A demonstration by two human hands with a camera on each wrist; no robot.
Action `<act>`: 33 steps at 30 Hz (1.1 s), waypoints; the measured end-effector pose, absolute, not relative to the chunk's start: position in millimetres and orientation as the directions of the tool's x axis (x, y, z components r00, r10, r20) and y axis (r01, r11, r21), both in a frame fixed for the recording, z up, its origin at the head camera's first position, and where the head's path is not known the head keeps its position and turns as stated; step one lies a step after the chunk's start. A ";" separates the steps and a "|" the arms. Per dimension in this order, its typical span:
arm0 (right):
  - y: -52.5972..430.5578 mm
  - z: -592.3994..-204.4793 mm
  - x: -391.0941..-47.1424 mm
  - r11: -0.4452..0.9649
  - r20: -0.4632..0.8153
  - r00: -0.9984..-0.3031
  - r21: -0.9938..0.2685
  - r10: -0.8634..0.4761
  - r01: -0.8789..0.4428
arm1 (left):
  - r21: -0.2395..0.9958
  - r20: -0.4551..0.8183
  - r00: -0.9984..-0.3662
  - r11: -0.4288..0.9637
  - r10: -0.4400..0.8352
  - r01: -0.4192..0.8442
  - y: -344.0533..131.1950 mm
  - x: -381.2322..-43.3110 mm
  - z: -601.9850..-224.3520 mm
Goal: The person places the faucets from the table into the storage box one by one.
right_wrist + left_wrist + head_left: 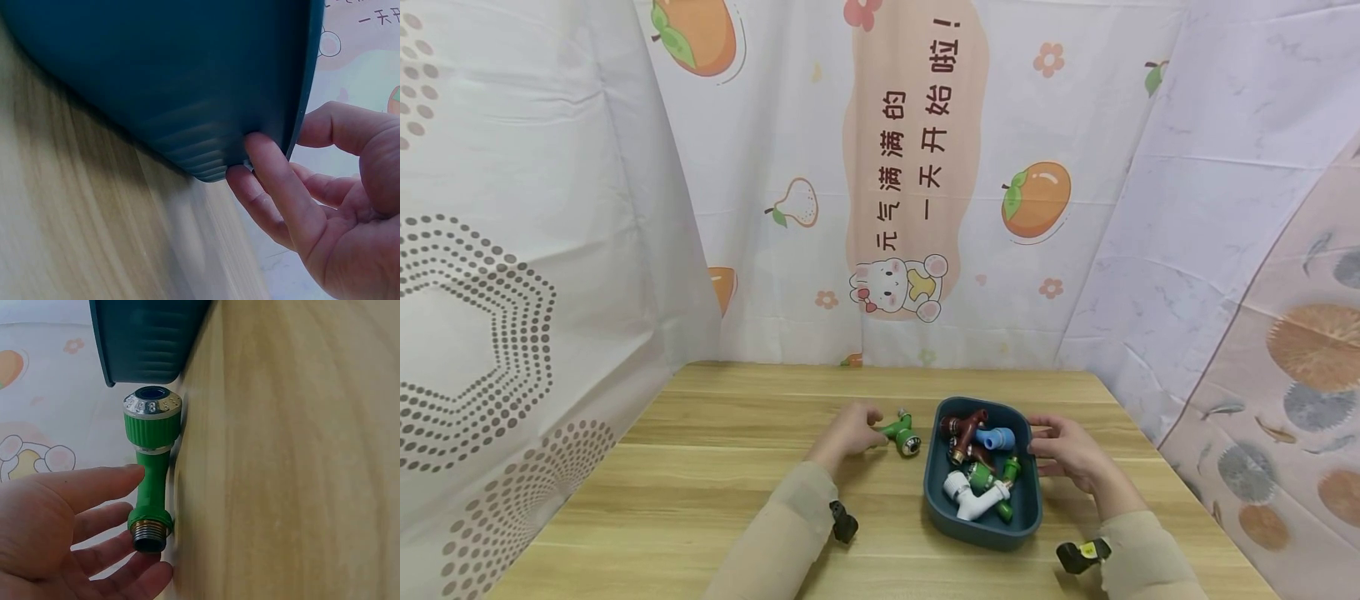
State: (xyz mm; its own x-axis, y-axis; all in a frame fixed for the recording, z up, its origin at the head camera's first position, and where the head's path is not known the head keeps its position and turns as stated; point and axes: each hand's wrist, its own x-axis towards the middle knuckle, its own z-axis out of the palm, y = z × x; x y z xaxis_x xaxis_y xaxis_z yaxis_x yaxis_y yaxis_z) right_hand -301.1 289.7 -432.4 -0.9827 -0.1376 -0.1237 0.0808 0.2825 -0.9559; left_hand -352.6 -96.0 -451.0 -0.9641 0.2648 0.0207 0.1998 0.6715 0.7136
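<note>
A green angle valve (897, 428) with a ribbed collar, chrome cap and threaded end lies on the table left of a dark teal plastic bin. Around its near side is my left hand (853, 429); in the left wrist view the thumb tip meets the green body (152, 478), and loosely spread fingers reach behind the threaded end. My right hand (1066, 454) is at the right wall of the bin (973, 536), fingertips (259, 145) resting against its outer side, thumb by the rim. Inside the bin are dark red valves (967, 435), a blue fitting (996, 438), green valves and a white valve (977, 503).
The wooden table (715, 475) reaches back to a printed curtain (775, 283), with more cloth hanging at both sides. Small black cameras (844, 522) are strapped to both wrists over pale sleeves.
</note>
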 end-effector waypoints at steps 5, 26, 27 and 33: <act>289.7 -433.3 -301.4 0.284 -0.125 -0.983 -0.955 -0.132 0.084 | 0.710 0.005 -0.966 0.679 0.257 0.185 -94.1 -350.9 -453.3; 289.9 -435.2 -302.4 0.285 -0.122 -0.985 -0.955 -0.126 0.082 | 0.712 0.016 -0.971 0.679 0.239 0.179 -91.5 -358.3 -461.8; 289.8 -435.1 -302.2 0.286 -0.122 -0.984 -0.955 -0.127 0.082 | 0.712 0.015 -0.971 0.680 0.237 0.177 -91.4 -358.7 -462.2; 290.0 -435.8 -302.5 0.282 -0.123 -0.984 -0.956 -0.126 0.083 | 0.691 0.031 -0.970 0.696 0.241 0.195 -91.2 -359.7 -462.9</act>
